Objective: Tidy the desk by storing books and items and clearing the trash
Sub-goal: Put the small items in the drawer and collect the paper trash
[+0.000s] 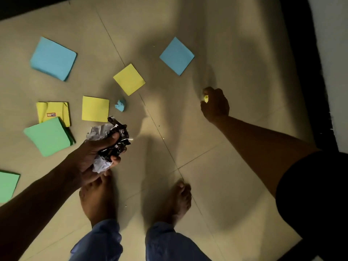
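the left hand (94, 157) is nearest, palm turned up above the left foot (98, 200), its fingers and thumb curled round a bundle of crumpled wrappers (109, 144), black printed foil over white paper. the forearm comes in from the lower left. the right foot (177, 200) stands beside it on the tiled floor (226, 166), both below blue trouser cuffs. farther out, the right hand (214, 104) reaches down on a straight arm, fingertips pinched on a small yellow scrap (206, 98) at floor level. left of it lie a crumpled blue ball (120, 105), yellow pads (95, 109), a green pad (49, 136), and beyond them two blue pads (53, 58), all loose on the floor and apart from both hands.
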Demonstrator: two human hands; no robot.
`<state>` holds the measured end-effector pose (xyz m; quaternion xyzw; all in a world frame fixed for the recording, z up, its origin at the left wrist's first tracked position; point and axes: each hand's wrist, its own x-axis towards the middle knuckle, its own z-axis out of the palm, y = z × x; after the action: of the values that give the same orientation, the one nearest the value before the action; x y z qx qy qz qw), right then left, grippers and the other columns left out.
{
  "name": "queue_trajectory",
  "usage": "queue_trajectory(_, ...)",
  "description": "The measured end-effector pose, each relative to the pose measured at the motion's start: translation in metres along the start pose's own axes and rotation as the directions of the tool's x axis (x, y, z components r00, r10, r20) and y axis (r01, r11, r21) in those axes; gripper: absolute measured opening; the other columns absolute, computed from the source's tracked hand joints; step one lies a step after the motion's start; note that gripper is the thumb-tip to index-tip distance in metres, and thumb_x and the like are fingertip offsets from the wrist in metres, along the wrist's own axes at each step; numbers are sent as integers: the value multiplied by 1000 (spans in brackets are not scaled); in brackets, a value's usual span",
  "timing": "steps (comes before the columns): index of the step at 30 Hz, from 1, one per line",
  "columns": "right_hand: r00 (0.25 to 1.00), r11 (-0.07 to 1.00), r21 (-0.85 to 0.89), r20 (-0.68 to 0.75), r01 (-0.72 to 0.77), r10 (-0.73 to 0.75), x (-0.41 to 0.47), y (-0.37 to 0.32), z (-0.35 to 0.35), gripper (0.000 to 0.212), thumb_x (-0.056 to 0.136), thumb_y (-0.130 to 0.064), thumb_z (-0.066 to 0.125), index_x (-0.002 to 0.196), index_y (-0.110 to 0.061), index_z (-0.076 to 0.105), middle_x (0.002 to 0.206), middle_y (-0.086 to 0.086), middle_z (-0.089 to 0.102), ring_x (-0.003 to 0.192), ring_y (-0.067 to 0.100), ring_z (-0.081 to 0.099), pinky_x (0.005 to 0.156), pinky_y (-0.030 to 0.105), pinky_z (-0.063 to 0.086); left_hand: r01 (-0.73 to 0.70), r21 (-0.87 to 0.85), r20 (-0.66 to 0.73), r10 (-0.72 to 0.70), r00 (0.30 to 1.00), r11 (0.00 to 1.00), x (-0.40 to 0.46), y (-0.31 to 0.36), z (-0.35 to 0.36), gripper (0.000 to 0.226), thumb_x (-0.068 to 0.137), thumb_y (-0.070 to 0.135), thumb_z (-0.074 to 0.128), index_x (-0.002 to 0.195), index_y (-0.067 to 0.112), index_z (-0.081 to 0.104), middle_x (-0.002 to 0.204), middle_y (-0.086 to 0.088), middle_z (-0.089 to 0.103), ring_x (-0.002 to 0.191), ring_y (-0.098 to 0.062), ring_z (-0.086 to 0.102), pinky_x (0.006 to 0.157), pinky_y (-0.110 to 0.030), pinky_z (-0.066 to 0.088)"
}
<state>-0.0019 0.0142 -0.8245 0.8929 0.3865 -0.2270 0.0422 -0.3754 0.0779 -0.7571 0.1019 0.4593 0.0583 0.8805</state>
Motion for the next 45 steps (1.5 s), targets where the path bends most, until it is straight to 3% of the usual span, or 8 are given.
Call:
queue_trajectory(8, 998, 999, -34, -62, 13, -15, 8, 4, 11, 26, 91, -10, 65, 116, -15, 64, 118, 12, 65, 110, 34, 61, 86, 38, 48, -1, -7, 1, 1, 1000, 1000, 7, 3, 1, 25, 99, 11, 48, 118, 16, 65, 101, -4, 67, 76, -14, 61, 48, -17, 45)
queue_trajectory(12, 996, 989, 132, -71, 68, -59, -4, -17, 10, 20, 91, -22, 75, 107, -10, 72, 106, 10, 74, 101, 27, 69, 78, 26, 46, 2, -38, 33, -1, 999, 999, 2, 3, 1, 23, 97, 12, 57, 119, 15, 62, 103, -5, 64, 77, -14, 59, 51, -18, 46)
queue_trajectory(17, 969, 934, 269, 18, 234, -248, -33, -68, 19, 21, 85, -24, 83, 92, -11, 68, 94, 8, 69, 85, 21, 66, 72, 31, 56, -16, -91, 45, 20, 999, 996, -9, 6, 0, 26, 92, 14, 64, 118, 16, 64, 108, -6, 63, 79, -15, 59, 53, -19, 47)
queue_trajectory(24, 828, 810, 230, 29, 540, -560, -65, -151, 36, 52, 86, -13, 78, 134, -19, 58, 112, 10, 60, 90, 28, 66, 76, 40, 58, -62, -77, 26, 64, 998, 995, -28, 15, -10, 20, 97, 14, 61, 118, 15, 63, 101, -5, 66, 77, -14, 58, 51, -18, 46)
queue_trajectory(27, 781, 766, 216, 26, 605, -624, -68, -177, 48, 57, 85, -9, 77, 139, -17, 58, 118, 15, 56, 91, 33, 66, 75, 40, 58, -81, -102, -8, 80, 997, 992, -39, 14, -18, 20, 96, 13, 55, 114, 15, 64, 99, -5, 67, 75, -14, 58, 49, -17, 45)
queue_trajectory(34, 773, 776, 121, 80, 619, -629, -71, -197, 75, 36, 85, -6, 75, 119, -12, 65, 114, 19, 55, 83, 44, 64, 70, 53, 58, -122, -147, -74, 112, 991, 982, -53, 4, -42, 20, 96, 13, 57, 113, 15, 67, 102, -8, 68, 77, -17, 62, 47, -20, 50)
queue_trajectory(40, 754, 760, 64, 94, 647, -650, -82, -201, 63, 13, 83, 1, 71, 93, -6, 65, 95, 16, 62, 76, 40, 62, 61, 43, 53, -117, -186, -123, 95, 988, 976, -66, -1, -33, 21, 90, 14, 60, 109, 13, 68, 100, -10, 69, 78, -18, 61, 44, -21, 49)
queue_trajectory(45, 825, 808, 246, 49, 536, -562, -106, -215, 9, 10, 82, -4, 73, 81, -13, 67, 85, 3, 70, 79, 26, 66, 65, 35, 52, -146, -198, -123, 123, 985, 969, -95, 12, -9, 20, 91, 16, 59, 110, 15, 67, 99, -8, 68, 79, -18, 58, 45, -19, 48)
